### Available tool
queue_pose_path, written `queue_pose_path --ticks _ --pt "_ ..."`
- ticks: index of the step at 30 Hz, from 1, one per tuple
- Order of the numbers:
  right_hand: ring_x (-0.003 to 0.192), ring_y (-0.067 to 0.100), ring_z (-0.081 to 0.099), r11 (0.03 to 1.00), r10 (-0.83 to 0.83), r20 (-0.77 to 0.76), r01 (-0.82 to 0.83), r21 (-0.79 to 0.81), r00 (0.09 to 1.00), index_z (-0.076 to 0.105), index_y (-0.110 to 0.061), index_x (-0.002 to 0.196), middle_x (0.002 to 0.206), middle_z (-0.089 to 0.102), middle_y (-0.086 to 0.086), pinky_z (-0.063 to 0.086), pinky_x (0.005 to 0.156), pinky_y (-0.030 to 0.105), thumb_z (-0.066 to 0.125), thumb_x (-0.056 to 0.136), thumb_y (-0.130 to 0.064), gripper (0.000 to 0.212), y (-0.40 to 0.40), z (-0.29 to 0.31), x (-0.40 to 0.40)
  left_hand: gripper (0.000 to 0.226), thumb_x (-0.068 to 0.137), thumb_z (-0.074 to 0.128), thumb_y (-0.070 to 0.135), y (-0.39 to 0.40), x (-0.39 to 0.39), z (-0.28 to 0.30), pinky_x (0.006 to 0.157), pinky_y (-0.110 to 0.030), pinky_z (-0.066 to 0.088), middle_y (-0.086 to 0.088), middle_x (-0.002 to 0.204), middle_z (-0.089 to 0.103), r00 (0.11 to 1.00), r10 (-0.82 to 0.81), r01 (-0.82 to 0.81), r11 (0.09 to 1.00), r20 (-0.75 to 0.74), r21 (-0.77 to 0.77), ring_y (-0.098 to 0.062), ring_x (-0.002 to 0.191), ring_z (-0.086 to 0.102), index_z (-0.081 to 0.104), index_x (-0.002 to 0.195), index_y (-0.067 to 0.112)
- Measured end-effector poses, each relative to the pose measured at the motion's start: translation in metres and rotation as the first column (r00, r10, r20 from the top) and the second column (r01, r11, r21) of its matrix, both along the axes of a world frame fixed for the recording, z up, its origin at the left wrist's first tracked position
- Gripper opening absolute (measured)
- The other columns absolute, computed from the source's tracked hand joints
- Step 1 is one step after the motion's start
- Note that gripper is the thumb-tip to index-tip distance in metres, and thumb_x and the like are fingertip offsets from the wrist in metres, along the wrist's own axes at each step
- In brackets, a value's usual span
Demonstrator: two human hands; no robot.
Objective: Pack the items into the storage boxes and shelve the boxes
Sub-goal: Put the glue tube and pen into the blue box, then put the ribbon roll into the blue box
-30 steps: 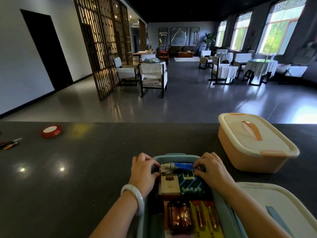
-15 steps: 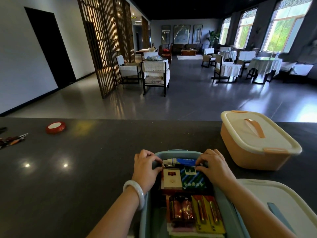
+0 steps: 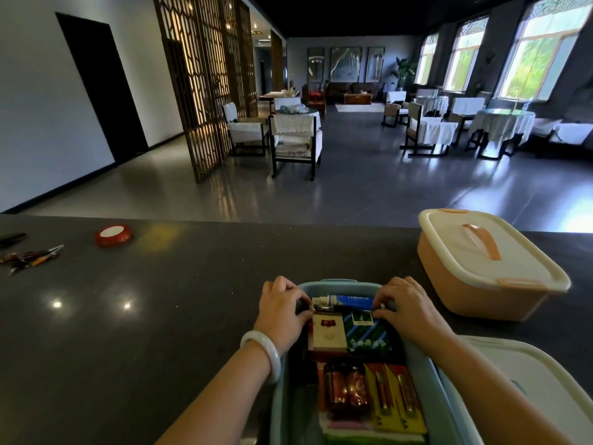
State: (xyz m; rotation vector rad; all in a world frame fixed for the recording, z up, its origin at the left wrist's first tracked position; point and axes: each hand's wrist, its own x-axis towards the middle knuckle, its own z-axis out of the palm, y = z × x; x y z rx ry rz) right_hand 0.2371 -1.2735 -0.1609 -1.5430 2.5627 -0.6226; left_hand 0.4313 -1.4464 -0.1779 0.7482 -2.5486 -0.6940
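— What fills the frame, biggest first?
— The dark counter across the lower half. At right centre sits the orange box, lid on; a white lid lies at lower right, and the open blue box is at bottom centre.
— Any writing?
— The yellow battery pack shows "AA". The print on the blue tube is too blurred to read.
— The hands?
— The left hand and right hand curl at either end of the tube at the box's far end, fingertips pinched on it. A white bangle circles the left wrist.
— Changed from half a second ago?
— Hardly; both hands stay on the tube.
— Smallest things?
— A red tape roll at the upper left of the counter.
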Motion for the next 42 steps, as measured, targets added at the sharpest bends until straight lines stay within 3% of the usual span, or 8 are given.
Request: queue_pose_path --ticks 8,12,16,23,34,39,42 --pt "0.095 0.002 0.04 0.995 0.098 -0.115 -0.1 -0.016 0.989 0.052 -0.044 0.087 0.094 0.047 -0.02 0.038 0.087 0.023 0.066 0.085 -0.032 0.018 -0.039 0.016 0.016 0.018 0.09 0.061 0.036 -0.01 0.03 0.016 0.094 -0.029 0.045 0.015 0.108 0.039 0.999 -0.033 0.033 0.996 -0.005 -0.086 0.0 0.103 0.04 0.06 0.107 0.03" --pt "0.099 0.002 0.039 0.972 0.234 -0.181 -0.231 0.04 0.955 0.054 -0.041 0.096 0.099 0.043 -0.021 0.035 0.089 0.023 0.06 0.088 -0.03 0.016 -0.095 0.024 0.045 0.023 0.093 0.054 0.037 -0.033 0.063 0.021 0.103 -0.035 0.036 0.009 0.118 0.043 0.99 0.071 -0.038 0.968 0.124 -0.249 -0.009 0.112 0.041 0.058 0.114 0.029" --pt "0.099 0.005 0.04 0.923 0.383 -0.255 -0.361 0.131 0.888 0.059 -0.034 0.106 0.106 0.049 -0.013 0.036 0.091 0.025 0.063 0.087 -0.029 0.02 -0.159 0.026 0.089 0.031 0.095 0.05 0.036 -0.067 0.104 0.027 0.106 -0.041 0.031 0.001 0.126 0.044 0.915 0.255 -0.11 0.903 0.313 -0.415 -0.019 0.12 0.041 0.055 0.123 0.023" --pt "0.115 0.02 0.047 0.813 0.551 -0.258 -0.442 0.378 0.794 0.057 -0.023 0.118 0.121 0.053 0.001 0.038 0.099 0.037 0.064 0.086 -0.029 0.032 -0.264 0.012 0.168 0.041 0.095 0.052 0.035 -0.143 0.181 0.026 0.107 -0.044 0.027 -0.008 0.133 0.041 0.728 0.413 -0.12 0.863 0.547 -0.491 -0.028 0.126 0.037 0.048 0.132 0.018" --pt "0.116 0.024 0.045 0.759 0.585 -0.122 -0.488 0.431 0.802 0.053 -0.018 0.122 0.124 0.051 0.004 0.038 0.096 0.038 0.065 0.085 -0.037 0.044 -0.424 -0.009 0.266 0.046 0.094 0.052 0.042 -0.297 0.265 0.004 0.105 -0.045 0.028 -0.011 0.137 0.039 0.636 0.437 -0.152 0.879 0.636 -0.452 -0.031 0.127 0.036 0.048 0.13 0.014" --pt "0.118 0.022 0.046 0.812 0.467 -0.048 -0.407 0.417 0.883 0.049 -0.019 0.128 0.129 0.048 0.004 0.041 0.098 0.038 0.057 0.089 -0.047 0.049 -0.474 -0.035 0.285 0.062 0.093 0.044 0.056 -0.362 0.282 -0.027 0.109 -0.052 0.027 -0.01 0.146 0.032 0.625 0.435 -0.295 0.9 0.649 -0.319 -0.033 0.134 0.03 0.037 0.141 0.017" --pt "0.126 0.023 0.041 0.835 0.401 -0.019 -0.357 0.419 0.916 0.043 -0.02 0.136 0.138 0.042 0.005 0.039 0.103 0.039 0.055 0.089 -0.05 0.057 -0.511 -0.049 0.291 0.076 0.092 0.037 0.064 -0.409 0.295 -0.051 0.114 -0.058 0.013 -0.008 0.159 0.008 0.607 0.405 -0.395 0.9 0.684 -0.183 -0.036 0.146 0.006 0.014 0.152 0.023"
